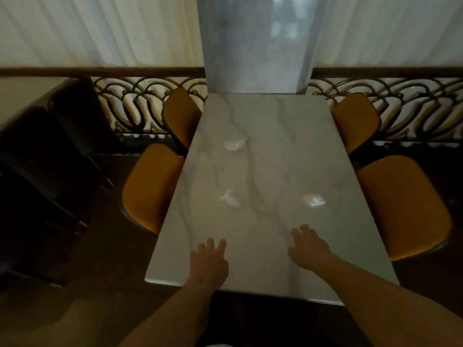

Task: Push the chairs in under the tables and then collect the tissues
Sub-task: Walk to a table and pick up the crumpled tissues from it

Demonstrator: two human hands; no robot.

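A white marble table [270,261] stretches away from me. Three crumpled white tissues lie on it: one far at the middle [235,144], one nearer on the left [231,198], one nearer on the right [314,200]. My left hand [209,261] hovers over the near part of the table, fingers spread, holding nothing. My right hand [309,246] reaches forward, empty and spread, a short way before the right tissue. Mustard chairs stand tucked against the table: near left [147,186], far left [181,116], near right [406,206], far right [355,121].
Dark chairs [50,156] stand in a row on the left. A wrought-iron railing [400,111] with a wooden top rail runs behind the table. A shiny metal column [258,43] rises at the table's far end. Pale curtains hang beyond it.
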